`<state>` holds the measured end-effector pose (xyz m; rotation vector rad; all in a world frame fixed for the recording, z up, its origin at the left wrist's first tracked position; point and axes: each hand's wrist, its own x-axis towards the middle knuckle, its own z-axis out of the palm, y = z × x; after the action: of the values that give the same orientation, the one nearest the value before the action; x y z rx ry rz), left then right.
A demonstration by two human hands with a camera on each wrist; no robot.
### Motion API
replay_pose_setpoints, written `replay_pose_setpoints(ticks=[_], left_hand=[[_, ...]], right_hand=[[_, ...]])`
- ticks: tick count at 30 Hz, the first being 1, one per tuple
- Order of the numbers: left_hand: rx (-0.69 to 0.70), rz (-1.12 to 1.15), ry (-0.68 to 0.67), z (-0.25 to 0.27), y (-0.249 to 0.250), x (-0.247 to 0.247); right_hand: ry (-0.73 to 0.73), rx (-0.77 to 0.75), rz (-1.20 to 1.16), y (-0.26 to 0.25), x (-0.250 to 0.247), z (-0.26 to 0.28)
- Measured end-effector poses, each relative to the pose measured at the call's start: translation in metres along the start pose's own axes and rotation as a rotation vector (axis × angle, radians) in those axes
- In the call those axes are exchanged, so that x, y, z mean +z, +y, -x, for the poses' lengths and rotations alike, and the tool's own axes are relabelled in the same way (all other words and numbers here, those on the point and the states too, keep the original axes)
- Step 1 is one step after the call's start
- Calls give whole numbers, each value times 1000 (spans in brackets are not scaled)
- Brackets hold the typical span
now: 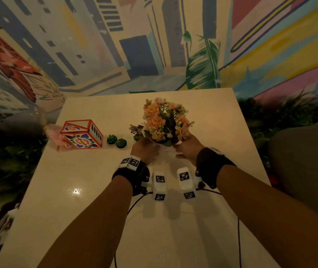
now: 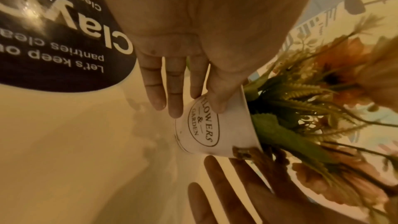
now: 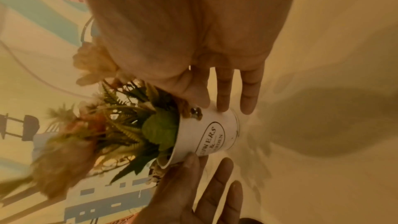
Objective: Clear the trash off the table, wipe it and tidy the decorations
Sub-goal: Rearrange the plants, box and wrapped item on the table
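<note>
A: Where is there open room on the cream table (image 1: pixel 100 219)?

B: The near half is bare, and so is the far right corner.

A: What blocks the left side?

B: A patterned box (image 1: pixel 82 135) near the left edge, then two small green plants (image 1: pixel 116 141) just beside it. The flower pot (image 1: pixel 164 149) stands mid-table, a hand on each side.

Surface (image 1: pixel 202 117): pale cream, glossy. Pot (image 2: pixel 226 130): white, dark oval emblem lettered "FLOWERS & GARDEN". Flowers (image 1: pixel 164 120): peach and orange, green leaves. Box (image 1: pixel 82 135): orange-red edged, white panels painted with blue, red and yellow flower pattern. Two small plants (image 1: pixel 116 141): green, in white cups. Wall (image 1: pixel 135 45): painted with multicoloured mural. Wrist straps (image 1: pixel 210 167): black, with black-and-white square markers.
</note>
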<state>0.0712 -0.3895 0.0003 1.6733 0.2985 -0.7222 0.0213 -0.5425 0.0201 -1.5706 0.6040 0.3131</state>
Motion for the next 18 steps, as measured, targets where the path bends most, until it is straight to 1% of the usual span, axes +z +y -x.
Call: replay_pose_setpoints(ticks=[2, 4, 6, 8, 10, 14, 18], left_hand=[[3, 47, -57, 9, -3, 0], [98, -45, -50, 12, -12, 2], [153, -141, -88, 15, -22, 6], [163, -157, -135, 22, -28, 12], [184, -162, -122, 30, -35, 17], [211, -153, -128, 41, -46, 23], [189, -110, -158, 47, -53, 27]], right_hand=[[20, 24, -71, 3, -7, 13], [50, 25, -96, 11, -15, 29], [107, 29, -120, 22, -24, 46], [165, 55, -182, 34, -33, 60], [184, 68, -220, 43, -39, 69], [192, 50, -174, 54, -47, 78], [213, 53, -163, 65, -56, 86]])
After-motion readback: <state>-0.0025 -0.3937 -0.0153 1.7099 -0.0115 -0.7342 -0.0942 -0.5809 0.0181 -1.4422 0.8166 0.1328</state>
